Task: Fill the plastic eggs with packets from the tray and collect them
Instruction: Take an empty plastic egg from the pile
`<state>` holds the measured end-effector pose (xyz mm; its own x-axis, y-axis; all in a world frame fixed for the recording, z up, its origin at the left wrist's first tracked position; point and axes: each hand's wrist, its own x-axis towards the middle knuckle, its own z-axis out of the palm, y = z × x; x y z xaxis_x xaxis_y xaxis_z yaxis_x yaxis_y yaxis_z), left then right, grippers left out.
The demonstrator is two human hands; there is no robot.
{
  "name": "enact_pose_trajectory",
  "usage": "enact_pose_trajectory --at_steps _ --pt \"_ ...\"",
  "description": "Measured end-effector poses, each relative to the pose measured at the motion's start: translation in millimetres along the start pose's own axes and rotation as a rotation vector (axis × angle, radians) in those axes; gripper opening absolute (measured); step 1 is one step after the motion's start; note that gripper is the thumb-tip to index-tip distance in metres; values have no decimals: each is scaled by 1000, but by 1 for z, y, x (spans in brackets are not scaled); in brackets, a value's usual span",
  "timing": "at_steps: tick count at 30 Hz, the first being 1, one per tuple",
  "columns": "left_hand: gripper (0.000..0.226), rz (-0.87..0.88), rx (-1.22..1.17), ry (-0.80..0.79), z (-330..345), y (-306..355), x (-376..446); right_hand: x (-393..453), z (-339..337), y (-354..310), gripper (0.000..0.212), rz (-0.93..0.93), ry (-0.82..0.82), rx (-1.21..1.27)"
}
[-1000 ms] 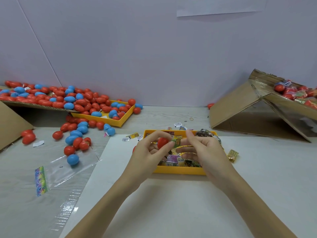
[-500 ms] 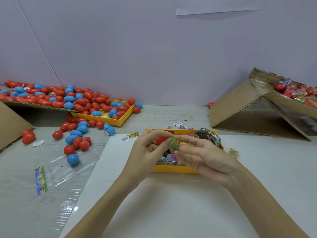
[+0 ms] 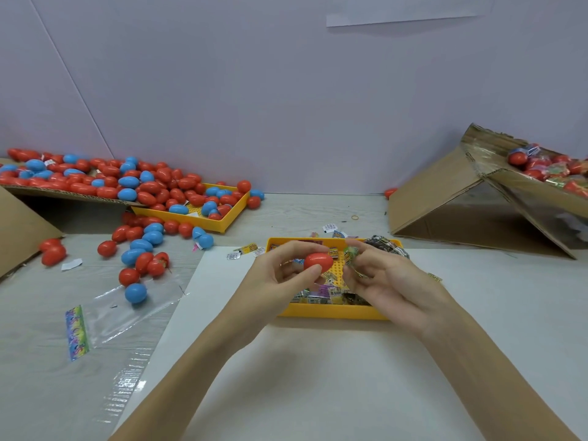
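Red plastic egg (image 3: 317,261) sits pinched between thumb and fingers of the left hand (image 3: 280,275), held just above the far half of the yellow packet tray (image 3: 331,311). Half a second ago only a sliver of red showed between the two hands; now the egg looks whole and shut, and the hands have drawn apart. The right hand (image 3: 385,281), just right of the egg, curls its fingers around a crumpled green packet (image 3: 351,253), probably for a later egg. This egg appears ready for collecting; many loose red and blue eggs (image 3: 140,249) lie well left of the tray.
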<state>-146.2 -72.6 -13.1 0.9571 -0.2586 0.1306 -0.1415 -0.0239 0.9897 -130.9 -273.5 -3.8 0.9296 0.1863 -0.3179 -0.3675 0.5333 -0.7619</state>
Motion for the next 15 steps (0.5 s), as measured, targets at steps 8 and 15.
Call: enact_pose_trajectory --at_steps 8,15 --pt "32 -21 28 -44 7 -2 0 0 0 8 20 -207 70 -108" --pt "20 20 88 61 6 -6 1 0 1 16 13 -423 63 -596"
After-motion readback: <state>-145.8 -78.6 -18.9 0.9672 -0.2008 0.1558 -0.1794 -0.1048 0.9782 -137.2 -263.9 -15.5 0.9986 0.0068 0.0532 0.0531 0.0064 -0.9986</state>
